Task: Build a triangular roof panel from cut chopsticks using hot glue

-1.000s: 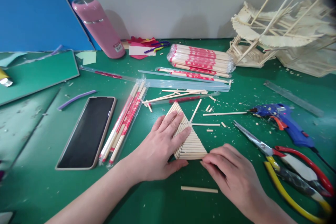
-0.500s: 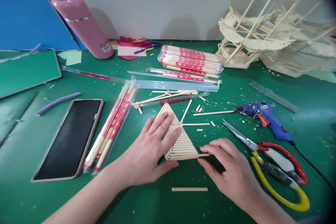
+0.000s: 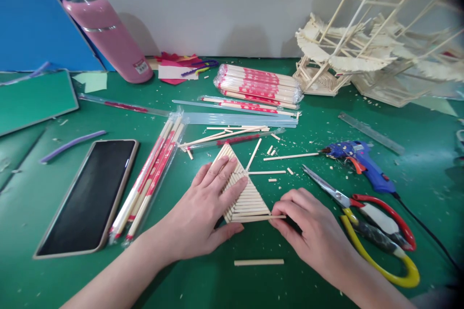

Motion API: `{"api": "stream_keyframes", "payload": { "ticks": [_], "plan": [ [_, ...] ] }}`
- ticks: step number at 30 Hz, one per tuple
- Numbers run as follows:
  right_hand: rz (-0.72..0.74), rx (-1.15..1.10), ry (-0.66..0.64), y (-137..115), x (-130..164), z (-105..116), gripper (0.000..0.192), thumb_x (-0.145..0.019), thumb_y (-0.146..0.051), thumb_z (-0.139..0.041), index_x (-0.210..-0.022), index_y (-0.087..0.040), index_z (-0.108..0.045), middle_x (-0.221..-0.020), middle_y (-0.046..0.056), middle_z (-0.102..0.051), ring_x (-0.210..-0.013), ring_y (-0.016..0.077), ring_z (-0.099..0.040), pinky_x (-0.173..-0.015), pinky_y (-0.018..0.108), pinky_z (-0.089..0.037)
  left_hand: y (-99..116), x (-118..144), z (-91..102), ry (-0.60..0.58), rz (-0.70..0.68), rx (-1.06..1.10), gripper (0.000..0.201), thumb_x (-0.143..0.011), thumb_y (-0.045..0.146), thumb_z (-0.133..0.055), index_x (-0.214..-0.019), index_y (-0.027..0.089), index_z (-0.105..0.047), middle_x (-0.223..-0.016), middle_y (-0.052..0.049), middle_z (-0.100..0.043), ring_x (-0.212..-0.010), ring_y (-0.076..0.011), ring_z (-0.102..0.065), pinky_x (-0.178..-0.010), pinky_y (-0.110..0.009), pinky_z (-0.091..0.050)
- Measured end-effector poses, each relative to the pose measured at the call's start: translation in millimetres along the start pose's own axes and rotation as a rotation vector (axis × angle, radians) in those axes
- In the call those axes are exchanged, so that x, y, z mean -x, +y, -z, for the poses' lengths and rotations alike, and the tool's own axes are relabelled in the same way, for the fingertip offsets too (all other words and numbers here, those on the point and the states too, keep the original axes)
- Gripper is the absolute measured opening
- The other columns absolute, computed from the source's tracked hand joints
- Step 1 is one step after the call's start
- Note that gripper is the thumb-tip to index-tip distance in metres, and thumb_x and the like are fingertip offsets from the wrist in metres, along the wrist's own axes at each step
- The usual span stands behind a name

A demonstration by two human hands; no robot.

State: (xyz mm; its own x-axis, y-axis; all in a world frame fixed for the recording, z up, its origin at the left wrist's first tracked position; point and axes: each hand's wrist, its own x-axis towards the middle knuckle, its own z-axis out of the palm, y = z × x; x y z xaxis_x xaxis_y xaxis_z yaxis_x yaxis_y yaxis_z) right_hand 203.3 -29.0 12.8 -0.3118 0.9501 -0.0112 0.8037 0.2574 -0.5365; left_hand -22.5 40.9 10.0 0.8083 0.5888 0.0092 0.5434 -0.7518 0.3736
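Right hand (image 3: 311,231) fingers now pinch bottom stick (image 3: 259,218)

Pale triangular stick panel (image 3: 250,200) lies flat on green mat (image 3: 217,285).

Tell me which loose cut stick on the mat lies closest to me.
The short stick lying alone near the front edge, between the left hand and right hand. The other loose sticks lie beyond the stick triangle.
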Motion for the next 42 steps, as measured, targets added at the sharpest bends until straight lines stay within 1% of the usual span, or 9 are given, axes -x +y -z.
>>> {"api": "stream_keyframes", "payload": {
  "ticks": [5, 8, 13, 17, 22, 27, 30, 36, 42],
  "plan": [
    [-0.003, 0.010, -0.015, -2.8, -0.3, -0.5, 0.012, -0.085, -0.016, -0.046, -0.074, -0.019, -0.050, -0.074, 0.001, -0.051, -0.069, 0.0158, -0.045, -0.061, 0.031, -0.036, 0.9, -0.2, 0.6, -0.001, 0.005, -0.003, 0.062, -0.081, 0.034, -0.054, -0.136, 0.020, -0.027, -0.147, -0.015, -0.012, -0.134, -0.0337, -0.007, -0.102, -0.058, -0.018],
    [0.028, 0.026, -0.005, -3.2, 0.1, -2.2, 0.014, -0.086, -0.016, -0.044, -0.074, -0.018, -0.050, -0.072, 0.002, -0.050, -0.068, 0.0161, -0.044, -0.061, 0.031, -0.035, 1.2, 0.0, 0.7, -0.010, 0.004, -0.022, 0.061, -0.082, 0.034, -0.053, -0.135, 0.019, -0.027, -0.147, -0.016, -0.012, -0.134, -0.0330, -0.005, -0.102, -0.058, -0.018],
    [0.066, 0.049, 0.007, -1.8, 0.6, -3.8, 0.015, -0.087, -0.016, -0.042, -0.075, -0.018, -0.050, -0.072, 0.002, -0.050, -0.068, 0.0159, -0.044, -0.061, 0.030, -0.034, 0.8, -0.3, 1.2, -0.005, 0.007, -0.011, 0.062, -0.081, 0.035, -0.053, -0.136, 0.021, -0.026, -0.147, -0.015, -0.013, -0.134, -0.0332, -0.006, -0.102, -0.059, -0.018],
    [0.079, 0.064, 0.011, -1.6, -0.3, -3.2, 0.016, -0.086, -0.014, -0.040, -0.073, -0.019, -0.048, -0.071, 0.001, -0.049, -0.067, 0.0155, -0.045, -0.061, 0.029, -0.034, 0.5, -0.1, 1.1, -0.011, 0.007, -0.020, 0.061, -0.082, 0.035, -0.052, -0.136, 0.019, -0.027, -0.147, -0.016, -0.012, -0.134, -0.0330, -0.005, -0.102, -0.058, -0.018],
    [0.092, 0.090, 0.005, -0.7, -2.6, -2.5, 0.016, -0.086, -0.015, -0.041, -0.072, -0.019, -0.047, -0.071, 0.000, -0.049, -0.067, 0.0150, -0.045, -0.061, 0.029, -0.035, 0.7, 0.5, 0.4, 0.008, 0.007, 0.000, 0.063, -0.081, 0.034, -0.055, -0.136, 0.021, -0.026, -0.147, -0.014, -0.013, -0.134, -0.0339, -0.007, -0.102, -0.058, -0.018],
    [0.086, 0.053, 0.005, 2.5, -2.7, -2.4, 0.014, -0.087, -0.017, -0.042, -0.075, -0.019, -0.050, -0.074, 0.001, -0.050, -0.069, 0.0151, -0.046, -0.063, 0.030, -0.036, 1.0, 1.5, 0.3, -0.002, 0.000, -0.014, 0.062, -0.082, 0.035, -0.053, -0.136, 0.020, -0.026, -0.147, -0.015, -0.012, -0.134, -0.0334, -0.005, -0.102, -0.058, -0.018],
    [0.081, 0.032, 0.035, 3.4, -1.3, -3.7, 0.009, -0.085, -0.016, -0.046, -0.080, -0.019, -0.053, -0.077, 0.001, -0.052, -0.072, 0.0150, -0.048, -0.065, 0.030, -0.037, 1.1, 1.4, 0.2, -0.005, 0.002, -0.017, 0.062, -0.082, 0.034, -0.053, -0.136, 0.020, -0.026, -0.147, -0.015, -0.011, -0.134, -0.0332, -0.004, -0.102, -0.058, -0.018],
    [0.060, 0.056, 0.152, 1.6, 3.2, -8.7, 0.005, -0.082, -0.021, -0.052, -0.078, -0.019, -0.055, -0.076, 0.002, -0.054, -0.070, 0.0154, -0.051, -0.063, 0.029, -0.039, 0.9, 0.4, -0.1, 0.006, 0.005, -0.007, 0.063, -0.081, 0.034, -0.054, -0.135, 0.019, -0.027, -0.147, -0.015, -0.013, -0.134, -0.0341, -0.006, -0.103, -0.057, -0.018],
    [0.079, 0.016, 0.183, 2.8, 4.7, -10.7, 0.004, -0.083, -0.021, -0.054, -0.084, -0.020, -0.057, -0.078, 0.002, -0.057, -0.070, 0.0147, -0.052, -0.063, 0.029, -0.038, 0.6, -0.1, -0.4, -0.013, -0.001, -0.044, 0.062, -0.082, 0.036, -0.051, -0.136, 0.018, -0.027, -0.147, -0.017, -0.011, -0.134, -0.0330, -0.002, -0.103, -0.057, -0.018]
  ]
}}
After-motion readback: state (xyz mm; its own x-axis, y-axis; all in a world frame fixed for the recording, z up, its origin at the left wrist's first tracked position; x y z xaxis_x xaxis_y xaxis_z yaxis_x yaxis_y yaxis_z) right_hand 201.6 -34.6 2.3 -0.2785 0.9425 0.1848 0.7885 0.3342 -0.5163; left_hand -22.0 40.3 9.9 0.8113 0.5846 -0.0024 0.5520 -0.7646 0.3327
